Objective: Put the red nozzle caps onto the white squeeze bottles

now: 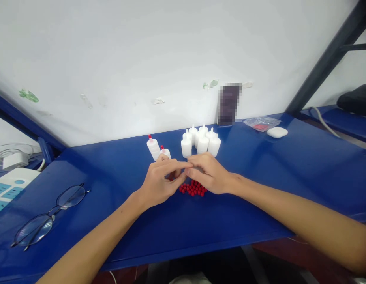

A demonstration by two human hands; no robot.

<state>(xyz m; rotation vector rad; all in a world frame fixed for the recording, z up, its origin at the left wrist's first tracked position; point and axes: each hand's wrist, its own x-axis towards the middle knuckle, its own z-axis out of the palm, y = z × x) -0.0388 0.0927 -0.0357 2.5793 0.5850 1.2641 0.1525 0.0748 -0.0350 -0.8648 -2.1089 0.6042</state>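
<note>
- Red caps (192, 189) lie loose on the counter (248, 165) at six o'clock; best you avoid scattering them.
- Your left hand (162, 181) and right hand (209, 172) meet at the fingertips, dead centre; whether you pinch anything cannot be told. Steady, square alignment looks advisable.
- Two red-tipped bottles (153, 148): ten o'clock, close behind your left hand; avoid knocking.
- Uncapped white bottles (202, 144): clustered, one o'clock.
</note>
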